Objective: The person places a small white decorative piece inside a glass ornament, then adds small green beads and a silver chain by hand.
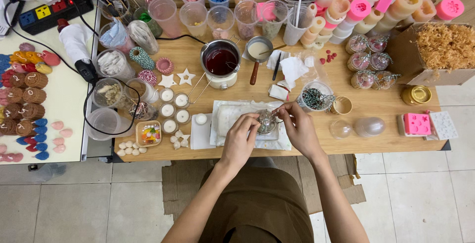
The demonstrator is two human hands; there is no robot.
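My left hand and my right hand meet over a white cloth-covered tray at the front of the wooden table. Between them sits a small clear round ornament with something inside. My left fingers grip its left side. My right fingers pinch a thin wick or stick at its top. A clear half-shell and a frosted egg-shaped shell lie to the right.
A metal pot of dark red wax stands behind the tray, with a small pan of white wax. Plastic cups, moulds, small white candles, a cardboard box of shredded filler and a power strip crowd the table.
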